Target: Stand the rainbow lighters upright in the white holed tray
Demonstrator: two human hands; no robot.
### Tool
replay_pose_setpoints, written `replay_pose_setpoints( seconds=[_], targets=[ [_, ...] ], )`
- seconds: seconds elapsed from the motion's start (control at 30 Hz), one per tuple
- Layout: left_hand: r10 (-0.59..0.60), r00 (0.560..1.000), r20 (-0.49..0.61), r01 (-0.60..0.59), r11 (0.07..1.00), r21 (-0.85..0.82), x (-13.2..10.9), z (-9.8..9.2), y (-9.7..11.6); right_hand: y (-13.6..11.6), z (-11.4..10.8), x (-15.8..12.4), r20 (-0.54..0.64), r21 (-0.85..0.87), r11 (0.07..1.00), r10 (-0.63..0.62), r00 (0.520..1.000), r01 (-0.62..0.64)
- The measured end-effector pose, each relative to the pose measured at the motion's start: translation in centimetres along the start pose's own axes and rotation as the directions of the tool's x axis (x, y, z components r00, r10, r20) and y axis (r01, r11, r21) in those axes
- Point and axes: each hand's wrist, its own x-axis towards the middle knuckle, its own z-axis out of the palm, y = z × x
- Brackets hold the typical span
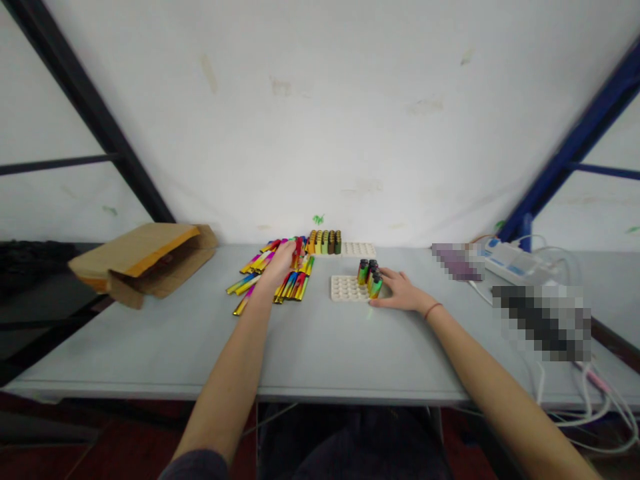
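Metallic, many-coloured pieces (245,285) lie heaped on the grey desk (320,353), the left hand (283,259) over them, its grip too hidden to tell. The right hand (403,292) spreads thumb and fingers at the right end of the near white tray (345,290), where shiny dark-topped cylinders (375,288) stand upright.

The shiny strips (301,287) before you blend gold, red, blue and magenta. Your standing cylinders (375,287) shade from green to yellow under dark tops, in an off-white tray (343,288). You have a brown box (135,250) with an orange-yellow stripe, a pale grey table (310,353) and a reddish wristband (433,310).
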Motion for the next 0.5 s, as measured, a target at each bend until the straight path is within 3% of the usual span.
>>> replay_pose_setpoints(
  seconds=[0.1,0.3,0.5],
  targets=[
    [-0.032,0.997,0.071,0.044,0.985,-0.170,-0.5,2.0,-0.7,0.0,0.0,0.0,0.002,0.006,1.000,0.006,1.000,-0.006],
    [-0.070,0.995,0.069,0.088,0.945,-0.316,-1.7,5.3,-1.8,-0.2,0.0,0.0,0.004,0.018,1.000,0.011,1.000,-0.011],
    [-0.062,0.962,0.265,0.181,0.873,-0.453,-3.1,7.4,-2.3,-0.5,-0.3,-0.1,0.026,0.017,1.000,0.018,1.000,-0.018]
  ],
)
